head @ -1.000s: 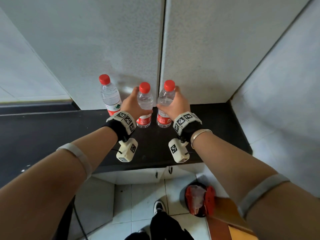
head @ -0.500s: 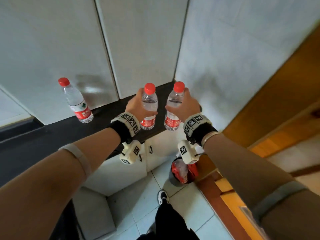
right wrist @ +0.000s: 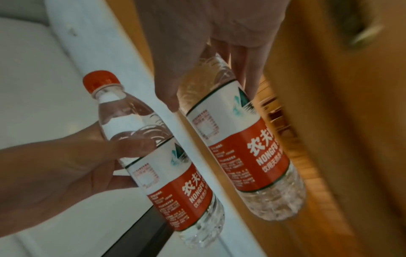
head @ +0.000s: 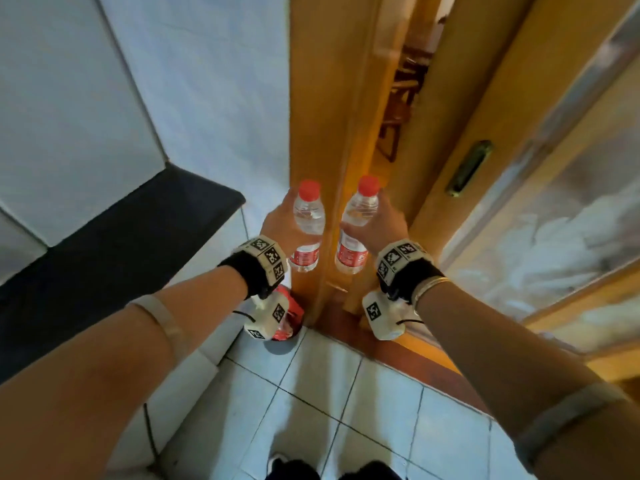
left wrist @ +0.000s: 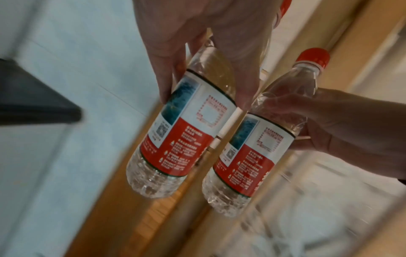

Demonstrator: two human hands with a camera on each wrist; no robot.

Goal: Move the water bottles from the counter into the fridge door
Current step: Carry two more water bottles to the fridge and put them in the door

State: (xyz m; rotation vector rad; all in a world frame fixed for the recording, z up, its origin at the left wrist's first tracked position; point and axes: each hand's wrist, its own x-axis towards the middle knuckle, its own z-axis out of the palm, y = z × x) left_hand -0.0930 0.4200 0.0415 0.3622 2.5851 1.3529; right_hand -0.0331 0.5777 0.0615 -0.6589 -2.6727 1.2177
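Two clear water bottles with red caps and red-and-white labels hang upright in the air, side by side. My left hand (head: 285, 221) grips the left bottle (head: 308, 226) around its upper body. My right hand (head: 379, 225) grips the right bottle (head: 356, 230) the same way. In the left wrist view, fingers (left wrist: 169, 73) wrap the left bottle (left wrist: 182, 132), with the right bottle (left wrist: 252, 149) beside it. The right wrist view shows the right bottle (right wrist: 239, 139) and the left bottle (right wrist: 169, 173) close together, apart from each other. The dark counter (head: 121, 244) lies behind at the left. No fridge is in view.
A wooden door frame (head: 322, 98) stands straight ahead of the bottles. A sliding door with a brass recessed handle (head: 469, 168) is at the right. A red bag in a bin (head: 292, 317) sits on the tiled floor (head: 346, 410) below my left wrist.
Both bottles have been lifted off the counter and carried to the right, toward the wooden doorway. The third bottle and most of the counter have passed out of view.
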